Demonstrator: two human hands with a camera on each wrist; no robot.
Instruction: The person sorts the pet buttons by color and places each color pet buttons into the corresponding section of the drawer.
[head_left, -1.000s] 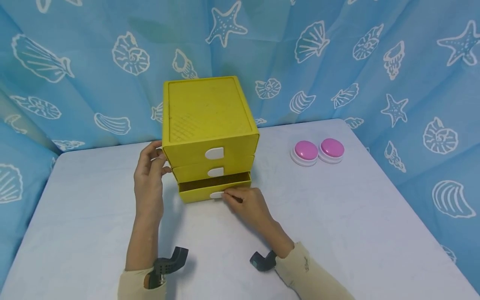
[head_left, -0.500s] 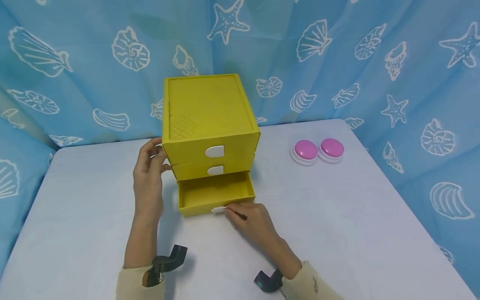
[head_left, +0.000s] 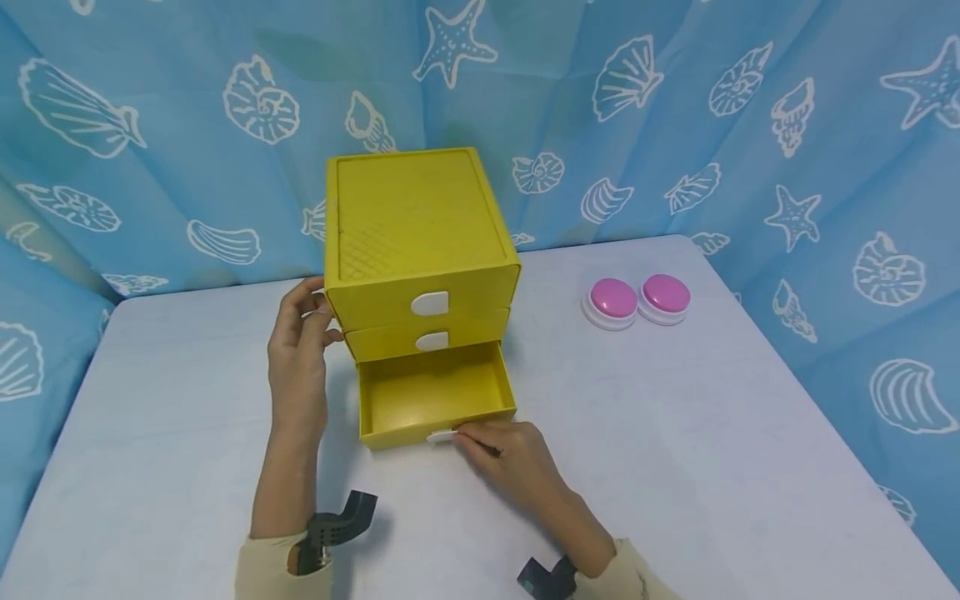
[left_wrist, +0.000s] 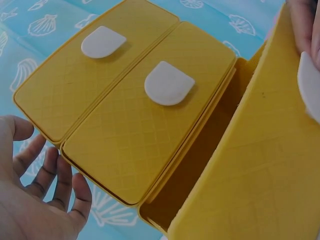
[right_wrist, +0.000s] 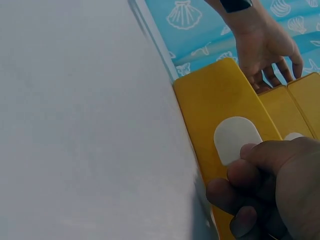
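A yellow three-drawer box stands at the back of the table, its upper two drawers closed. The bottom drawer is pulled well out, and its inside shows bare. My right hand pinches the white tab handle of that drawer between thumb and finger. At the left side of the box my left hand rests with relaxed, bent fingers, its fingertips right at the side wall. In the left wrist view, the white tabs of the closed drawers face the camera, and those fingers lie along the box's edge.
Two pink push buttons on white bases sit side by side at the back right of the white table. A blue curtain with shell prints hangs close behind the box and down the sides.
My right hand has drawn the bottom drawer toward me, from slightly out to far out, opening up its inside. The left hand stays at the box's side.
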